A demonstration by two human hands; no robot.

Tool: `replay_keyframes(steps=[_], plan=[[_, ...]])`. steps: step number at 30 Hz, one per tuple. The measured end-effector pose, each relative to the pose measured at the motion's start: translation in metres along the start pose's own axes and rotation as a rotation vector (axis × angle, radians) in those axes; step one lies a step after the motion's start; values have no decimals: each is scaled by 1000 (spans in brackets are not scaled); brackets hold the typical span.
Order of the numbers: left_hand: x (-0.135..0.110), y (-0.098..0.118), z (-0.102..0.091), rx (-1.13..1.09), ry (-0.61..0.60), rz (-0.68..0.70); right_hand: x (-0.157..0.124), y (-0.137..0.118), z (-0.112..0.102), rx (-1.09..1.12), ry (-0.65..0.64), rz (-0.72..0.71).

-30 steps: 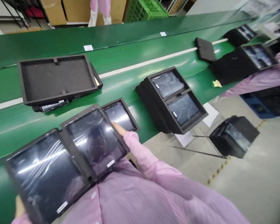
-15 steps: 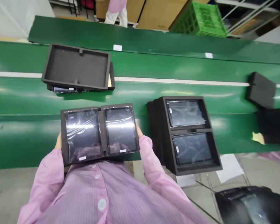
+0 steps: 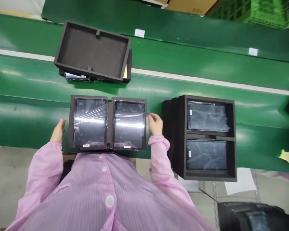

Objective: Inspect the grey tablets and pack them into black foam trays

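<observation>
A black foam tray (image 3: pixel 109 123) with two film-wrapped dark screens lies on the green belt (image 3: pixel 26 106) right in front of me. My left hand (image 3: pixel 57 131) hovers just off the tray's left edge, fingers loosely apart, holding nothing. My right hand (image 3: pixel 155 123) sits just off the tray's right edge, fingers curled a little and apart, also empty. To the right stands a stack of foam trays (image 3: pixel 208 138), its top one holding two screens.
An empty black foam tray (image 3: pixel 93 51) rests upside across other trays farther back on the belt. A white line (image 3: pixel 207 80) runs along the belt. White labels (image 3: pixel 139 32) sit on the far rail. A dark bin (image 3: pixel 252 216) is on the floor at lower right.
The two-screen tray went from being carried in both hands to lying flat on the belt. Both hands have let go and drawn slightly away from its edges.
</observation>
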State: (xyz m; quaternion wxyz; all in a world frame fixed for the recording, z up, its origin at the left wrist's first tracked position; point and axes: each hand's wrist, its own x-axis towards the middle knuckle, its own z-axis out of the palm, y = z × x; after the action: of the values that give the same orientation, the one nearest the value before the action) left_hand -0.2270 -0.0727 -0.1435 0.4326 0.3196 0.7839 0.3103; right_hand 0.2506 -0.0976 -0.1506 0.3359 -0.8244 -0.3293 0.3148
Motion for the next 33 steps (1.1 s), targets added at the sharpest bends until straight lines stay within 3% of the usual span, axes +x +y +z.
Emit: replay_keyframes(steps=[2,4,7,10,13,17,20,22,23,25,28,29,31,33], plan=[[-15,-6,-8,50,149,101,-2,-26,0,5,113,-213],[-39,-8,-8,103,210,253,-8,-59,13,-24,140,-513],[-79,-10,3,302,174,609,-18,-107,56,-132,-72,-829],[-107,-18,14,435,100,747,-19,-137,109,-248,-264,-878],[-117,-32,15,478,54,718,-9,-147,145,-284,-322,-832],[-118,-46,10,433,70,569,-4,-151,154,-256,-298,-831],[-118,-52,11,306,57,416,-32,-156,146,-260,-268,-871],[-119,-54,13,204,23,323,-73,-157,138,-293,-320,-897],[-119,-55,14,159,6,286,-99,-156,133,-315,-387,-896],[-120,-57,15,99,-19,233,-154,-154,121,-322,-678,-858],[-117,-58,13,92,-34,188,-218,-153,101,-22,-1461,-853],[-116,-59,13,100,-33,185,-230,-154,95,104,-1628,-841],[-113,-60,11,112,-28,204,-240,-158,88,330,-1789,-819],[-111,-62,9,103,-43,220,-239,-163,84,461,-1794,-813]])
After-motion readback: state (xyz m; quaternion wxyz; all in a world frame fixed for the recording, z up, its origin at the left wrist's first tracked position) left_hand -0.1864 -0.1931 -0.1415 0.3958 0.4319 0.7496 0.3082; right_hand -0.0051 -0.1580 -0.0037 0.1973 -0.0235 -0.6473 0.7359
